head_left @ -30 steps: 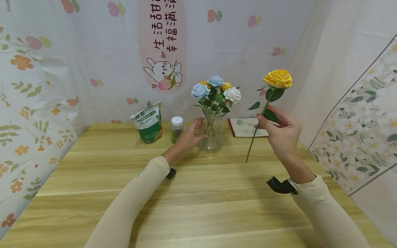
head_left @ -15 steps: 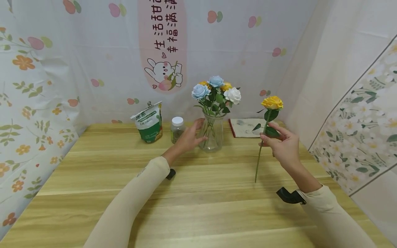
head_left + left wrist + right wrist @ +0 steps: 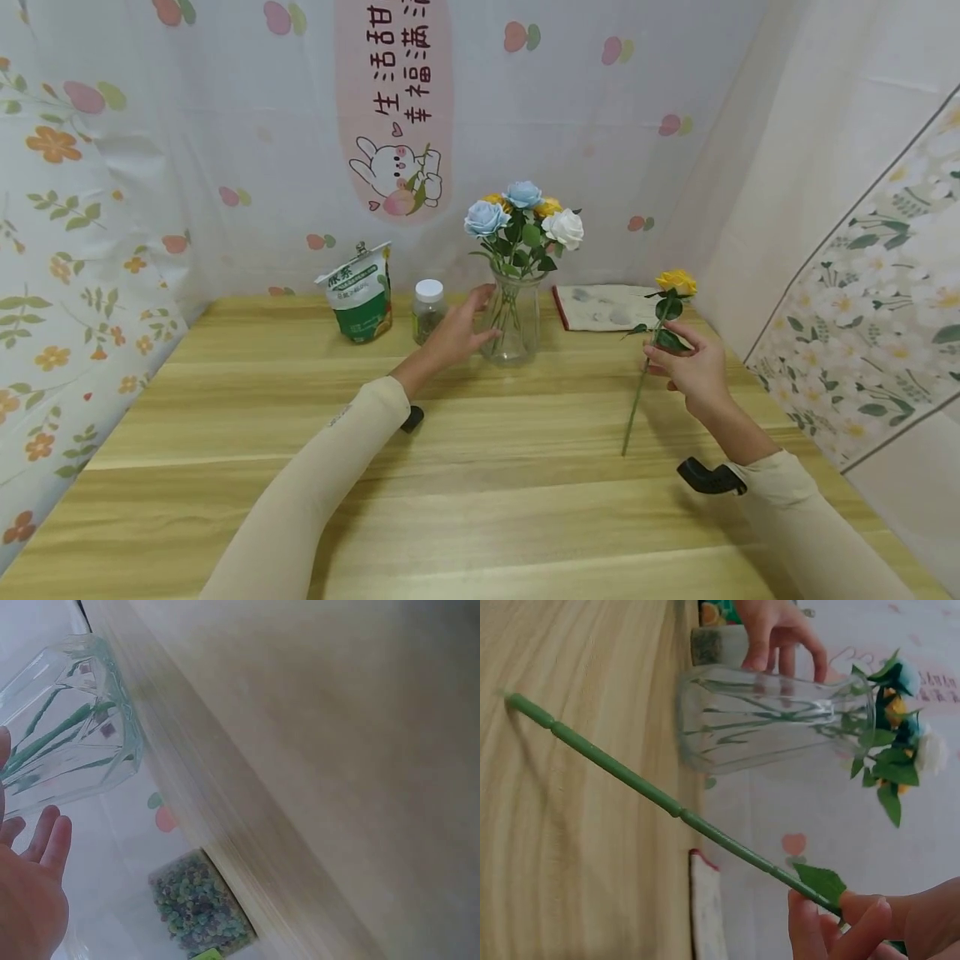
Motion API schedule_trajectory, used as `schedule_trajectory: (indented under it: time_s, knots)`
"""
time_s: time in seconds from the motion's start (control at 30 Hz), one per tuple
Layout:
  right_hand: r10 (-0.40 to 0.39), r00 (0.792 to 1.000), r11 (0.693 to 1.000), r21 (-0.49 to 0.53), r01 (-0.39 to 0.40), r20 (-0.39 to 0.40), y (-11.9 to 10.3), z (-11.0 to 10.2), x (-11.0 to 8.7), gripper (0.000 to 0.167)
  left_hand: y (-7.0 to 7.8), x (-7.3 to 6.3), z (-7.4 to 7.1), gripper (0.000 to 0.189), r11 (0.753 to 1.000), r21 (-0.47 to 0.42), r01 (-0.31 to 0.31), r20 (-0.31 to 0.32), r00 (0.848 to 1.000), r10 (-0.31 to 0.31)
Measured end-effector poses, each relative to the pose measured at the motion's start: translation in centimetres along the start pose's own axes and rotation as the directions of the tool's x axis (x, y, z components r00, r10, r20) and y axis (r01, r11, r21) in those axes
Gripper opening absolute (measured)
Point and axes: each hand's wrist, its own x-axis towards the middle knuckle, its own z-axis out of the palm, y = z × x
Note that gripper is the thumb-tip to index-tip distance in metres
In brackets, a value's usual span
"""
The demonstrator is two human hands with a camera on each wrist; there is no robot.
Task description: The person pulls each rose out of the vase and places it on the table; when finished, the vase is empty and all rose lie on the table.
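Observation:
My right hand (image 3: 693, 367) pinches the stem of a yellow rose (image 3: 677, 282) between thumb and fingers, below its bloom. The stem slants down, and its lower end comes close over the table in the right wrist view, where the green stem (image 3: 637, 780) spans the picture. My left hand (image 3: 453, 333) is at the left side of a clear glass vase (image 3: 521, 342), fingers spread and thumb toward its front. In the left wrist view the fingertips (image 3: 56, 836) are right at the glass. Blue, white and yellow roses (image 3: 525, 227) stand in the vase.
Left of the vase, a white-capped jar (image 3: 428, 310) holds small coloured pieces. A green and white pouch (image 3: 360, 300) with a clip stands farther left. Behind the rose lies a pale cloth-like pad (image 3: 600, 308) with a red edge. A printed curtain (image 3: 262, 167) hangs behind the wooden table (image 3: 487, 500).
My right hand has lowered the yellow rose toward the table and slightly right, tilting it so the stem end points nearer to me. The left hand stays by the vase.

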Motion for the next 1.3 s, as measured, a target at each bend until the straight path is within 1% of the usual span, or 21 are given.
schedule_trajectory:
  time_s: [0.07,0.17,0.33,0.43,0.5,0.6,0.77,0.87,0.97,1.17,1.3]
  knots:
    - [0.046,0.999,0.998,-0.033,-0.046,0.001,0.5,-0.3,0.1,0.075,0.0,0.1,0.0,0.076,1.000,0.007,-0.006,0.000,1.000,0.006]
    - [0.104,0.995,0.994,-0.048,-0.103,0.013,1.2,-0.7,0.4,0.077,0.0,0.1,-0.1,0.076,1.000,0.016,-0.013,0.002,1.000,0.013]
    - [0.153,0.987,0.988,0.001,-0.153,0.055,2.3,-1.6,1.0,0.080,0.2,0.2,-0.3,0.077,1.000,0.017,-0.003,0.007,1.000,0.003]
    - [0.188,0.977,0.981,0.022,-0.191,0.098,3.0,-2.4,1.3,0.086,0.3,0.3,-0.3,0.078,1.000,0.020,0.003,0.016,1.000,-0.003]
    - [0.209,0.971,0.977,0.019,-0.213,0.113,3.3,-2.8,1.5,0.089,0.3,0.4,-0.1,0.078,1.000,0.023,0.005,0.017,1.000,-0.006]
    - [0.224,0.967,0.974,0.014,-0.228,0.120,4.1,-3.2,1.7,0.091,0.4,0.3,0.0,0.078,1.000,0.031,0.001,0.015,1.000,-0.002]
    - [0.244,0.965,0.969,0.011,-0.246,0.099,5.2,-3.0,2.0,0.090,0.4,-0.1,-0.1,0.079,0.999,0.054,0.008,0.035,0.999,-0.010]
    - [0.250,0.964,0.968,-0.019,-0.249,0.092,5.3,-2.7,2.3,0.089,0.5,-0.2,-0.5,0.080,0.998,0.055,0.012,0.042,0.999,-0.014]
    - [0.254,0.963,0.967,-0.040,-0.251,0.091,5.4,-2.8,2.7,0.089,0.4,-0.1,-0.6,0.080,0.998,0.058,-0.001,0.040,0.999,-0.001]
    - [0.287,0.952,0.957,-0.067,-0.281,0.103,5.6,-3.2,2.9,0.088,0.1,-0.1,-0.4,0.081,0.996,0.081,-0.040,0.046,0.998,0.037]
    - [0.278,0.955,0.959,-0.084,-0.271,0.102,5.7,-3.4,2.9,0.086,0.0,0.0,-0.2,0.082,0.995,0.086,-0.043,0.040,0.998,0.040]
